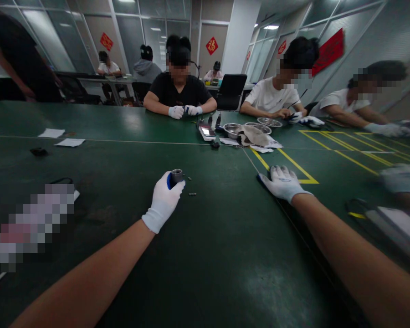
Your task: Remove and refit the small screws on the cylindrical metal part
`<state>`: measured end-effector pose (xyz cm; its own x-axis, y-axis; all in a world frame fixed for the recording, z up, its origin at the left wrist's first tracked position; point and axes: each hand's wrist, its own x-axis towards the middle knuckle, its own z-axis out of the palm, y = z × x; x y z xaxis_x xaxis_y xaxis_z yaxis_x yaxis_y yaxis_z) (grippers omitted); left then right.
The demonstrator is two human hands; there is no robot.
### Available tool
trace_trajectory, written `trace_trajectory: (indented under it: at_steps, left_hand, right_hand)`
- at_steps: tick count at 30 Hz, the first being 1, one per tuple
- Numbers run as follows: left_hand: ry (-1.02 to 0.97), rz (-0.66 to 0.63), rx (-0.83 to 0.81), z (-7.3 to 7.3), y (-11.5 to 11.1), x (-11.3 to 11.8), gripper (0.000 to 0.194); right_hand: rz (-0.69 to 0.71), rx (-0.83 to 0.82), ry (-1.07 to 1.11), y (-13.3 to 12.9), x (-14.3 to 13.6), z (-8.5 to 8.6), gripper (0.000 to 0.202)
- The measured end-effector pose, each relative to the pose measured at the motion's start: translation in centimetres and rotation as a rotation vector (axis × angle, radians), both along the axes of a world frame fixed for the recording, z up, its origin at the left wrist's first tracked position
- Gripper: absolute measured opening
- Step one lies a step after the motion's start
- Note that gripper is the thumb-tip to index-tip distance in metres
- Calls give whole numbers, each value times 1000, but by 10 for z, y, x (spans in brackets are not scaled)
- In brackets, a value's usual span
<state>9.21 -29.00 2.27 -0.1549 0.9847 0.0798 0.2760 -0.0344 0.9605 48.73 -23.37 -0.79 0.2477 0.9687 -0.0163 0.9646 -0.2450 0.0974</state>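
My left hand (164, 196), in a white glove with a blue palm, is closed around a short dark-grey metal cylinder (176, 175) with a round opening on top. Just right of that hand, several tiny metal pieces (192, 194), shaped like rings or nuts, lie in a short row. Another couple of tiny pieces (189, 178) sit a little farther off. My right hand (283, 182), gloved the same way, rests palm down on the green tabletop (208, 255) with its fingers stretched out, holding nothing. It lies beside a seam and near a yellow tape outline (302, 171).
Steel bowls (231, 130), a cloth (254, 135) and a small device (207, 131) stand farther back. Paper sheets (70, 142) and a dark object (38, 151) lie left. Co-workers sit across, and another person's blurred gloved hand (403, 177) is at right.
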Motion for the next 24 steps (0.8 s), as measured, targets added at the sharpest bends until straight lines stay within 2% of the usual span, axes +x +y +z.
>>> trace_trajectory:
  at_steps: [5, 8, 10, 14, 19, 24]
  left_hand:
    - [23, 2, 56, -3, 0, -1, 26]
    - [27, -6, 33, -2, -1, -1, 23]
    - [26, -15, 13, -1, -1, 1, 22]
    - [17, -11, 15, -1, 0, 3, 25]
    - [51, -31, 75, -3, -1, 3, 23]
    - [126, -65, 185, -1, -9, 4, 20]
  right_hand:
    - [-71, 40, 22, 3, 27, -3, 93]
    - [-197, 107, 51, 1, 28, -1, 94]
    - [-212, 184, 41, -5, 23, 4, 92]
    - [-58, 368, 21, -22, -2, 11, 78]
    - [189, 418, 153, -34, -52, 5, 65]
    - [383, 473, 305, -42, -116, 0, 62]
